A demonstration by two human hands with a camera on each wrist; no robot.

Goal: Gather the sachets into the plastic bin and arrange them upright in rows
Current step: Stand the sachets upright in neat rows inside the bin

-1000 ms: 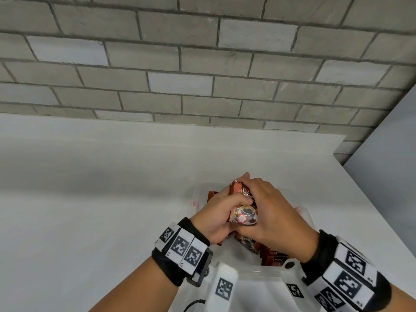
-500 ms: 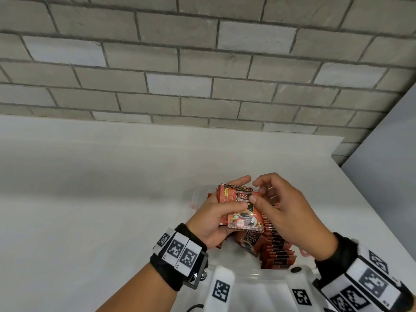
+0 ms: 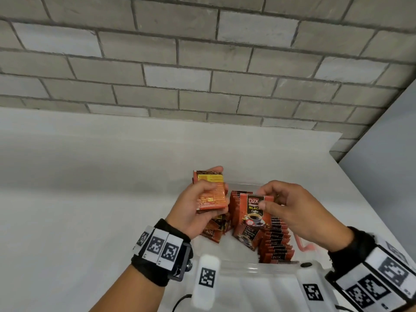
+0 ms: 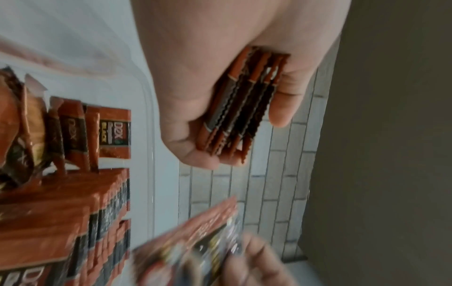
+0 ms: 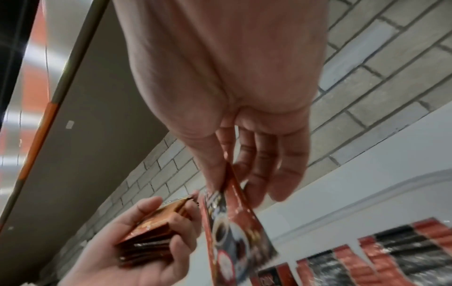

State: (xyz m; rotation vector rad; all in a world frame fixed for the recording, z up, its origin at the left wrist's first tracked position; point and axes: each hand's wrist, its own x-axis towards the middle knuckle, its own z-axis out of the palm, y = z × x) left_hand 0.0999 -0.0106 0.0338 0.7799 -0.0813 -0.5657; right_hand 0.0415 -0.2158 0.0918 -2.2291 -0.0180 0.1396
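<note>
Holding a small stack of sachets (image 3: 210, 192) in my left hand (image 3: 195, 207), I have my thumb across its printed face and my fingers curled behind, above the far left corner of the plastic bin (image 3: 252, 267). They feel, I judge, light and thin, with slick foil faces that could slide over one another, so I squeeze the stack flat rather than by its crimped edges. Below, a few loose sachets (image 3: 213, 230) lean untidily against the bin's left side. Moving right, my right hand (image 3: 292, 210) pinches a single sachet (image 3: 254, 210) by its top edge between thumb and forefinger; it hangs upright over the bin's middle. It is limp enough to bend, so the stiffer sealed top seems the best place to hold. Along the bin's right side a row of sachets (image 3: 278, 243) stands upright, packed close.
</note>
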